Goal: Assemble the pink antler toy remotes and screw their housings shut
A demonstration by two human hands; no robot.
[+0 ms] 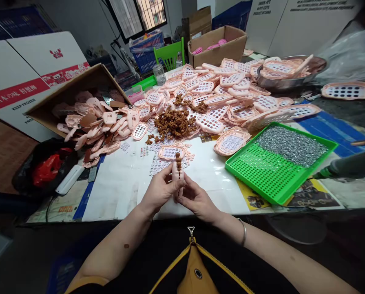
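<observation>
In the head view, both hands meet at the near middle of the table, just above the white sheet (124, 183). The left hand (158, 191) has its fingers curled shut around a narrow pink shell (175, 176), held upright, thumb pressed on its near face. The right hand (198, 200) closes on the same shell from the right and lower down, its fingertips (182, 192) pinching the bottom edge. A small brown part (178, 160) sticks up at the top of the shell, clear above the fingers of both hands; whether a finger touches it I cannot tell.

Just beyond the hands lies one pink keypad piece (170, 152) among loose small bits. Farther off sits a heap of brown parts (173, 122), and behind and right of it a wide pile of pink shells (222, 87). On the left a tipped cardboard box (75, 87) spills more pink pieces. On the right stands a green tray (262, 171), its far half filled with small metal bits (290, 145). A metal bowl (288, 83) stands at far right.
</observation>
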